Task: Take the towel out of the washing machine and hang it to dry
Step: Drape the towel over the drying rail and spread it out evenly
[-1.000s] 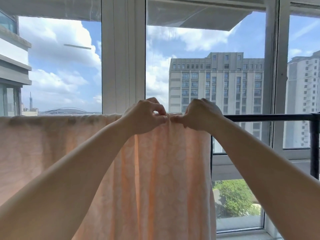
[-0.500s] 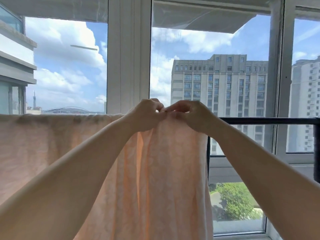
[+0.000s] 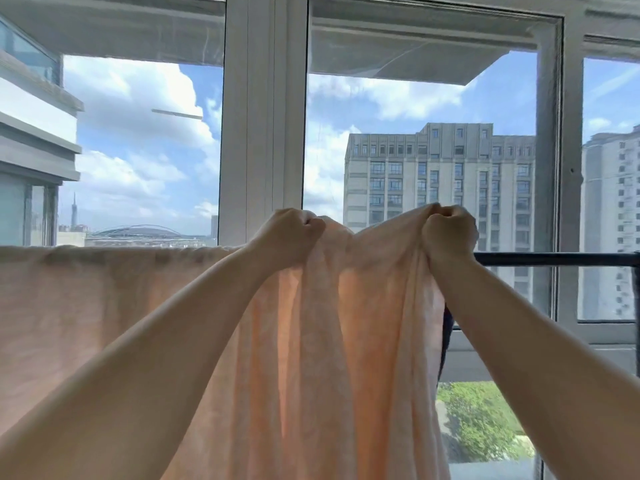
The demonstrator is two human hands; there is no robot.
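The hanging step is under way: the peach towel (image 3: 329, 341) is draped over the dark rail (image 3: 554, 259) by the window, its left part already spread flat along it. The left hand (image 3: 291, 233) and right hand (image 3: 446, 233) each clench a bunch of the top edge, lifted just above the rail. Next, I judge, the bunched right section needs drawing rightward along the bare rail and lowering.

Towel (image 3: 329, 341) hides rail's left stretch; lower hem seemingly cut off.
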